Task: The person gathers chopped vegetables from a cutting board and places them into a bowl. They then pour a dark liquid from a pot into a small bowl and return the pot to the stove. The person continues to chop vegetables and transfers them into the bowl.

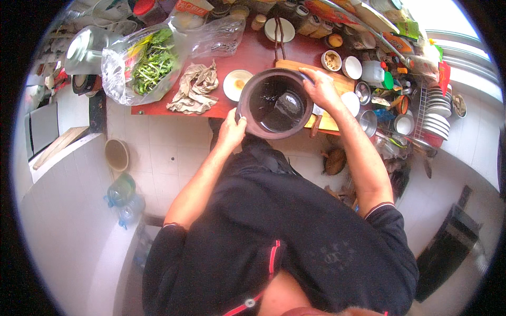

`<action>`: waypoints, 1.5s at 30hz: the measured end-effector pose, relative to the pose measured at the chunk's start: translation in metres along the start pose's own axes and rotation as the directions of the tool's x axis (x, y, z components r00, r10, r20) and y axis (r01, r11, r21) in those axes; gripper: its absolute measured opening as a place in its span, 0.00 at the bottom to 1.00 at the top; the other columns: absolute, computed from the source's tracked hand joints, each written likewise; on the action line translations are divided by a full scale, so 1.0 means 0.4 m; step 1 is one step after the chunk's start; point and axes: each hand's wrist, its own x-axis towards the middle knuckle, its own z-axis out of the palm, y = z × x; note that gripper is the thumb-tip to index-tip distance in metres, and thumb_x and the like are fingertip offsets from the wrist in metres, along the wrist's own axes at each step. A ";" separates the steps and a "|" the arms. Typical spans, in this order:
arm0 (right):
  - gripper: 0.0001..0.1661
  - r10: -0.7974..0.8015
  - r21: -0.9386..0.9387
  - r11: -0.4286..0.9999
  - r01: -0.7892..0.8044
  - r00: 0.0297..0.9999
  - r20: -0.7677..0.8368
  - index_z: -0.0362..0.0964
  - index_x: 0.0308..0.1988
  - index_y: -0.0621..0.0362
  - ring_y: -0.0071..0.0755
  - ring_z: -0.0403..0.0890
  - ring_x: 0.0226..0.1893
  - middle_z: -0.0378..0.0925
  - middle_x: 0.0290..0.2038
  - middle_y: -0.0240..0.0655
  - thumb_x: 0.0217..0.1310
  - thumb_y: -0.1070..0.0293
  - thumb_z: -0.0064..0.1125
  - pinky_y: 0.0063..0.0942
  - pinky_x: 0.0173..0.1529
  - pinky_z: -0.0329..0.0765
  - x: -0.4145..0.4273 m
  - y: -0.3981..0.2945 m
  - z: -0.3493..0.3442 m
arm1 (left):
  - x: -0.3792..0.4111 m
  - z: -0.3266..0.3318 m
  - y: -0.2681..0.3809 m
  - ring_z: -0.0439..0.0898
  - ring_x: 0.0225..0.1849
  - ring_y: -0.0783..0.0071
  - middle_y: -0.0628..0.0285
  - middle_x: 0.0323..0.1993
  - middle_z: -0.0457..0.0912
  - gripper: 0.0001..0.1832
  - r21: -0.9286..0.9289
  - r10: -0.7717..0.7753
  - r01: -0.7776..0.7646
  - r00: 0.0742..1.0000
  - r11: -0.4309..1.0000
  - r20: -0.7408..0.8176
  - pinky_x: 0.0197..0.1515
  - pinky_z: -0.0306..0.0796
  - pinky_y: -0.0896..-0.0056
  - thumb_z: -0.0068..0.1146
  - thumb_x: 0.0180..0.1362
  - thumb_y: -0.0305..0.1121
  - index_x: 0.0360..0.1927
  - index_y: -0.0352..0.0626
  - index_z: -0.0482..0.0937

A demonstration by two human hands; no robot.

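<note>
A round dark clay pot (276, 103) with a brownish rim is held between my two hands, over the front edge of the red table (247, 45). Its dark inside has a glossy shine; whether liquid lies in it I cannot tell. My left hand (232, 130) grips the pot's left side, thumb at the rim. My right hand (321, 87) holds the upper right side by a handle. Partly under the pot lies a wooden cutting board (344, 81). A cleaver (316, 119) with a wooden handle rests on the board, its blade partly hidden.
Left of the pot are a white plate (237, 83), a crumpled cloth (195, 89) and a plastic bag of leafy greens (154, 69). Chopsticks (280, 39) lie across a white bowl (272, 25) at the back. Bowls, jars and stacked plates (437, 106) crowd the right side.
</note>
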 end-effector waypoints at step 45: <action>0.16 0.152 -0.480 0.876 0.048 0.917 0.370 0.83 0.42 0.49 0.53 0.85 0.42 0.84 0.38 0.48 0.55 0.61 0.55 0.47 0.49 0.80 0.269 -0.129 0.089 | 0.098 -0.043 -0.100 0.76 0.27 0.74 0.62 0.31 0.81 0.21 -0.332 -0.142 0.206 0.968 0.920 0.205 0.33 0.71 0.68 0.46 0.61 0.40 0.50 0.36 0.80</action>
